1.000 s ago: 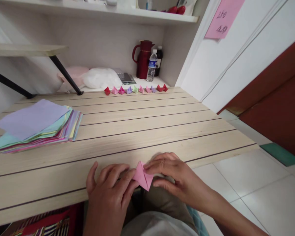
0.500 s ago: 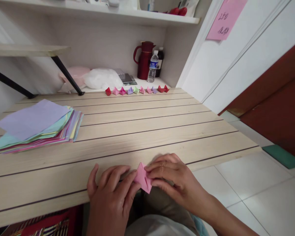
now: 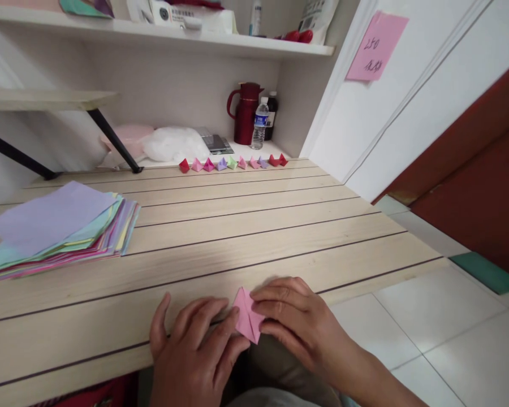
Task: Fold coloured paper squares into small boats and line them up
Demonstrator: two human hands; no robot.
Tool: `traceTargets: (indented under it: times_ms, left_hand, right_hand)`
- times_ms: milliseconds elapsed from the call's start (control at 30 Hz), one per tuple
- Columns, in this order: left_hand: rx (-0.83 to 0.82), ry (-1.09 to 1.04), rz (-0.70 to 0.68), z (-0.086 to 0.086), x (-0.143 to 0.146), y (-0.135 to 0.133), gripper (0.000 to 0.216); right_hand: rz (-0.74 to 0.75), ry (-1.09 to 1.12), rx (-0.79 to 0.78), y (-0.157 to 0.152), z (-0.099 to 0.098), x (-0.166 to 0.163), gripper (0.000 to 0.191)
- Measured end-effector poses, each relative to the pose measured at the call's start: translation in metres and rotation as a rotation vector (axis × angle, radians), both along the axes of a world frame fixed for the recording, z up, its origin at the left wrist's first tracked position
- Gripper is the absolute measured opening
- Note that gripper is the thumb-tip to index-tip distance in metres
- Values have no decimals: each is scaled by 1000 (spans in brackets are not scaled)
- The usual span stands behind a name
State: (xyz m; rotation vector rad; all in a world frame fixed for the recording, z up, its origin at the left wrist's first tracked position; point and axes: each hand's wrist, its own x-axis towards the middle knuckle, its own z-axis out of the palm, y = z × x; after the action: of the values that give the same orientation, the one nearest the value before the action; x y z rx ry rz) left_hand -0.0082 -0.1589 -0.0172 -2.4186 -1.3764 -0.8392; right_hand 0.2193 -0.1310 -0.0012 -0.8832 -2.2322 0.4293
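Our left fingers [image 3: 224, 329] and right fingers [image 3: 275, 309] pinch pink paper [image 3: 248, 317] at the near edge of the counter [image 3: 246, 240]; planks stretch far, and right, a note [image 3: 379, 42] reads "250"!

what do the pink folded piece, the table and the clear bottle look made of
Pink folded piece: matte paper, judging by its crisp creases and thin edges.
Table: pale wood or wood-look laminate, going by faint grain; I can't tell which.
Bottle: probably glossy plastic, given its ribbed, see-through body.
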Motion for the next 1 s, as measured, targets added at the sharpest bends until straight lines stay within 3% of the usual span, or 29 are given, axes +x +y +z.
traceTargets:
  times_ms: [300,467,633,833,1000]
  left_hand:
    - [23,40,14,2,0,5,18]
    - [3,-16,43,1,5,5,16]
    - [-25,-145,115,-4,8,6,14]
    - [24,-123,77,-7,3,9,15]
    - [103,-38,14,-9,-2,6,21]
  right_hand:
    - [-115,48,12,1,0,-12,15]
    - [-90,9,9,0,-2,-7,16]
    - [-156,-11,62,1,-7,-8,22]
    - [-183,-36,46,1,-6,-13,15]
    - [-150,-43,114,-1,-9,-8,26]
